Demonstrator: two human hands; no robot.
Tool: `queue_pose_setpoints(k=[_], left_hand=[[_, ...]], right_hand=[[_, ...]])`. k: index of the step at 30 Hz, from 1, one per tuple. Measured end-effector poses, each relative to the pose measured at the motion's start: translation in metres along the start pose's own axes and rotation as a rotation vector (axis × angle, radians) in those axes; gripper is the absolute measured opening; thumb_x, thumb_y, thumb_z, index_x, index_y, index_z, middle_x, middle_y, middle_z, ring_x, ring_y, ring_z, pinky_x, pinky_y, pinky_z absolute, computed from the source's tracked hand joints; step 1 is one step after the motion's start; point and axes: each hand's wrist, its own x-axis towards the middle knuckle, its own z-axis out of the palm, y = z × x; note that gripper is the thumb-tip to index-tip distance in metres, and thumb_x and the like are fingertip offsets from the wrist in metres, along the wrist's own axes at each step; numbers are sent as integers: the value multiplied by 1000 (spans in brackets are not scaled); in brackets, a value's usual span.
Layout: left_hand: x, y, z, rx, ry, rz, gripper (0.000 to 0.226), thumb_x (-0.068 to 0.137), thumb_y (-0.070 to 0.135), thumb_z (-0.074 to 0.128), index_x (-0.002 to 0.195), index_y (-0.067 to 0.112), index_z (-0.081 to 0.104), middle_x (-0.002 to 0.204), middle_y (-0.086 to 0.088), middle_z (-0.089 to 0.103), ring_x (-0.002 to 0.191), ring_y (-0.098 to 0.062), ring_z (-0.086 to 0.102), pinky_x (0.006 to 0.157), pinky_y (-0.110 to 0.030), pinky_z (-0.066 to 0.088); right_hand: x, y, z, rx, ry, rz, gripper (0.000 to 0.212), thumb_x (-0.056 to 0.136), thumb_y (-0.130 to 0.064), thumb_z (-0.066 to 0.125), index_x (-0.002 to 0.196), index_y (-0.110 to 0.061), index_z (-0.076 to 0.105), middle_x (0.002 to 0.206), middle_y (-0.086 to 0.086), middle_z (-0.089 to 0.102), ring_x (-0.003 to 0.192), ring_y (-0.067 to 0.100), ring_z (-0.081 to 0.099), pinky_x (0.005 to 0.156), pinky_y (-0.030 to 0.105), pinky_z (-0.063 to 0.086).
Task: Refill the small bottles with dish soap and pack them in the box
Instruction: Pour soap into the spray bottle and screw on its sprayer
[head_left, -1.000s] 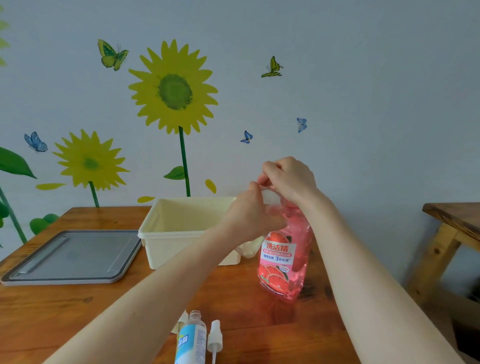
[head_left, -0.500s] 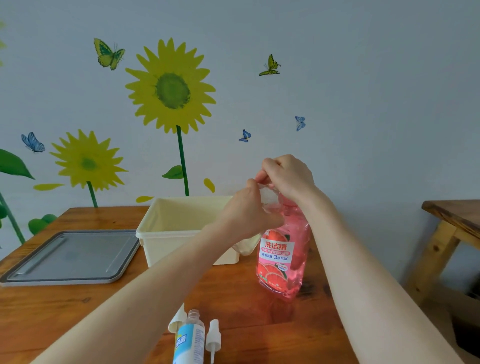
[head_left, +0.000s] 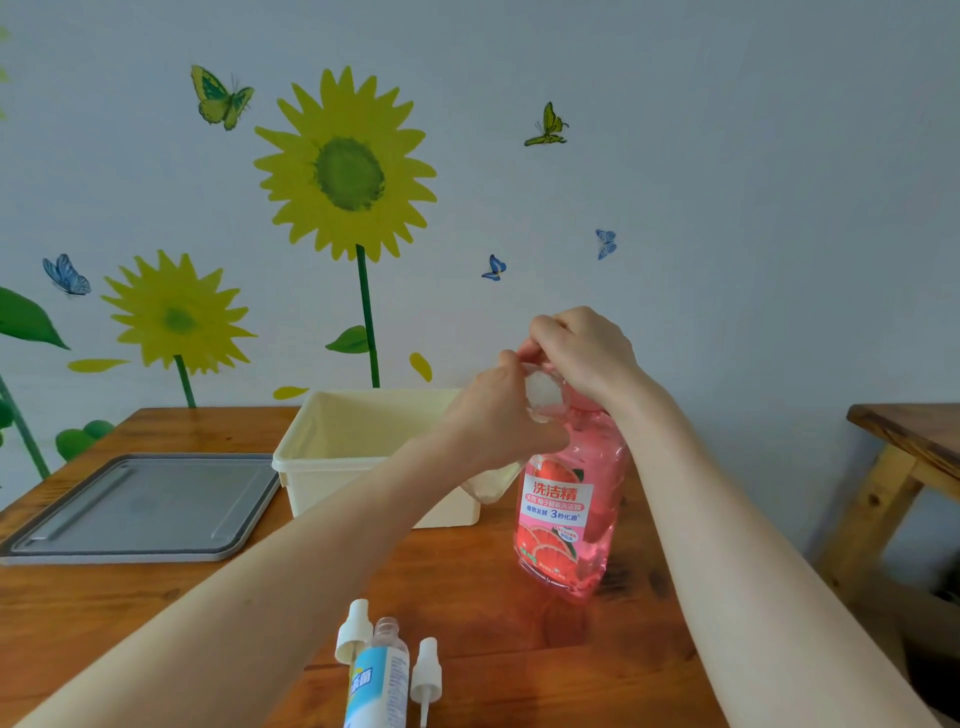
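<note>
A pink dish soap bottle stands on the wooden table, its top hidden behind my hands. My left hand grips a small clear bottle, held tilted, whose base sticks out below the hand. My right hand curls its fingers round the clear upper end of that bottle, just in front of the pink bottle's neck. What the fingertips pinch is hidden. A cream plastic box stands behind my left arm. Another small bottle with a blue label sits uncapped at the near edge.
Two white spray heads lie beside the blue-label bottle. A grey tray rests at the left of the table. A second wooden table stands to the right. The wall with sunflower stickers is close behind.
Both hands stay together at the top of the pink bottle, with only small finger movement. The view has shifted slightly.
</note>
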Motion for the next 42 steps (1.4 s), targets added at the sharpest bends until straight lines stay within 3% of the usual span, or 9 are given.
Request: queue_pose_setpoints(k=[2, 7, 14, 19, 24, 29, 32, 35, 42], left_hand=[[1, 1, -7, 6, -10, 5, 53, 67, 36, 70, 97, 20, 29, 78, 11, 45, 66, -2, 47, 46, -19, 35], [2, 1, -2, -51, 35, 13, 54, 66, 34, 71, 103, 14, 37, 76, 10, 48, 65, -2, 49, 48, -21, 41], [0, -2, 7, -54, 54, 26, 66, 67, 35, 72, 117, 10, 37, 75, 15, 44, 65, 0, 47, 51, -19, 43], [4, 1, -7, 10, 50, 41, 56, 67, 39, 70, 102, 18, 32, 76, 13, 42, 64, 0, 43, 47, -17, 34], [5, -1, 3, -9, 50, 13, 55, 66, 36, 71, 104, 15, 36, 75, 12, 45, 65, -1, 45, 48, -19, 39], [0, -1, 2, -21, 23, 11, 57, 68, 35, 71, 108, 14, 36, 76, 12, 45, 64, -1, 47, 51, -21, 43], [0, 3, -7, -13, 16, 16, 56, 68, 37, 70, 105, 15, 35, 77, 12, 45, 66, -2, 47, 49, -20, 39], [3, 5, -8, 10, 41, 41, 57, 67, 40, 69, 105, 15, 34, 74, 13, 43, 65, -2, 45, 48, -19, 35], [-1, -1, 9, -20, 53, 14, 59, 68, 36, 71, 109, 13, 35, 74, 11, 45, 65, -2, 47, 56, -24, 45]], right_hand=[[3, -6, -5, -13, -37, 13, 37, 83, -28, 40, 84, -7, 71, 74, -5, 70, 81, 22, 60, 69, 29, 42], [5, -5, -6, 30, -36, 20, 36, 81, -28, 40, 76, -15, 73, 51, -21, 62, 69, 7, 57, 62, 26, 40], [-1, -2, 0, 35, -17, 11, 36, 83, -26, 40, 74, -16, 74, 65, -17, 66, 75, 10, 59, 69, 26, 42], [5, -10, -8, 6, -37, 16, 39, 83, -27, 40, 86, -4, 71, 73, -10, 70, 77, 22, 59, 69, 29, 43], [2, -1, -2, 35, 4, 10, 37, 82, -27, 39, 74, -18, 74, 63, -15, 66, 73, 11, 58, 64, 24, 40], [1, -2, 0, 27, -27, 8, 37, 84, -26, 39, 76, -17, 74, 68, -12, 68, 75, 15, 59, 64, 27, 41], [4, -9, -7, 49, -77, 19, 36, 83, -26, 40, 79, -13, 73, 74, -11, 70, 84, 19, 62, 77, 33, 46], [5, -6, -12, 179, -59, 26, 37, 80, -26, 40, 68, -18, 74, 71, -10, 72, 82, 15, 65, 85, 36, 50], [-4, 2, 1, 137, 22, 2, 37, 84, -24, 40, 69, -21, 74, 68, -15, 69, 83, 13, 64, 80, 31, 47]])
